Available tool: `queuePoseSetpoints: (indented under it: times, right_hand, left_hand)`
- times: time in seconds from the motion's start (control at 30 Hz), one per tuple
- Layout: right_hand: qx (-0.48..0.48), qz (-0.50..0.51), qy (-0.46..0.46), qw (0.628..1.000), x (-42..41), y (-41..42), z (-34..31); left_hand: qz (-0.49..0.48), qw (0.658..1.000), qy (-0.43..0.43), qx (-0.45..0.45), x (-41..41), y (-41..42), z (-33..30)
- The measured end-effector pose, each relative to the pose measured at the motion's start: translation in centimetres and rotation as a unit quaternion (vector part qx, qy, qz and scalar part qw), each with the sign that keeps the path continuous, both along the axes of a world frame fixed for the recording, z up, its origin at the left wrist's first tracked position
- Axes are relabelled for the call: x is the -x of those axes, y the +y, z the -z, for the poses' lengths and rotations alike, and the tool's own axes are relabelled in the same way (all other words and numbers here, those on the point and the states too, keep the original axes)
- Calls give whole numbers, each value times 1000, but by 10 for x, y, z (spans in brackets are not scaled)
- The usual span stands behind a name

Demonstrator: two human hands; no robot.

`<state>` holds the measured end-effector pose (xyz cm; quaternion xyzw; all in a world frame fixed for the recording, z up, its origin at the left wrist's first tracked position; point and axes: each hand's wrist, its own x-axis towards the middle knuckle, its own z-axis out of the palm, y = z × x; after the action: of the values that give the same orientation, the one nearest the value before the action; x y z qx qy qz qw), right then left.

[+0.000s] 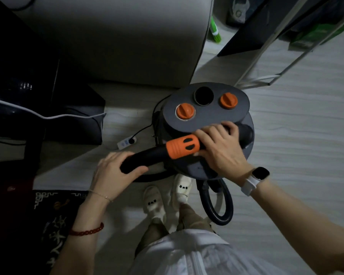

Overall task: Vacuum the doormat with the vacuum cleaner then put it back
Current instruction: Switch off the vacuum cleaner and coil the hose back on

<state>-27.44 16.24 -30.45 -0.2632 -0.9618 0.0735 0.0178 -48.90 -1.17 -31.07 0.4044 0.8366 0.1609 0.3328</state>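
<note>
the vacuum (205, 124), a squat grey drum on the floor, sits right under the right hand (219, 146) and just beyond the left hand (115, 173). the left hand grips the black nozzle (145, 157) at its near end, fingers curled round it; the right hand wraps the tube where the orange collar (182, 146) ends, over the drum's top. the doormat (54, 221), dark with a pale pattern, lies below the left wrist

likely handling: the nozzle and collar look like stiff plastic, light, with ribs on the collar giving good purchase; the hose (218, 203) looping below the right wrist is flexible and will drag and twist. the drum looks heavier, best lifted from its top

containers: the drum is closed, contents hidden; its lid shows an open round port (204, 95) between two orange caps (185, 110), beyond the right fingers
</note>
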Motion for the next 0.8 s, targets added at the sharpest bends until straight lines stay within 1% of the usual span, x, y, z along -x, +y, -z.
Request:
queuePoseSetpoints:
  times: [0.03, 0.07, 0.17, 0.23, 0.3, 0.37, 0.4, 0.47, 0.6, 0.67, 0.73, 0.8]
  right_hand:
    - [12, 34, -6, 999, -6, -6, -2]
    - [24, 66, -12, 997, -12, -13, -4]
    - [55, 160, -45, 985, -34, -34, -7]
    - [91, 195, -66, 974, -53, -46, -4]
    - [163, 214, -94, 958, -62, -53, -2]
    - [235, 224, -141, 935, -63, -56, -8]
    - [252, 218, -148, 931, -60, -57, -10]
    - [251, 198, -134, 938, -48, -59, -17]
    - [169, 127, -100, 972, -10, -64, -26]
    - [142, 99, -100, 980, 2, -66, -28]
    - [118, 103, -90, 984, 0, -68, -28]
    - [106, 133, -62, 983, -15, -68, -27]
  left_hand:
    - [19, 1000, 14, -8, 5, -3, 4]
    - [33, 999, 8, -9, 8, -2, 6]
    - [45, 997, -68, 19, 11, 6, 16]
    - [53, 994, -91, 24, 9, 7, 25]
    - [89, 993, -75, -1, 5, 4, 29]
    - [108, 992, -56, -19, 1, 0, 27]
    - [116, 992, -51, -28, 0, -1, 25]
    - [131, 990, -47, -39, -3, -3, 19]
    - [161, 984, -58, -53, -14, 3, 5]
    - [160, 983, -61, -60, -17, 7, 1]
    - [158, 982, -88, -62, -15, 10, -4]
    - [165, 979, -114, -50, -10, 13, -6]
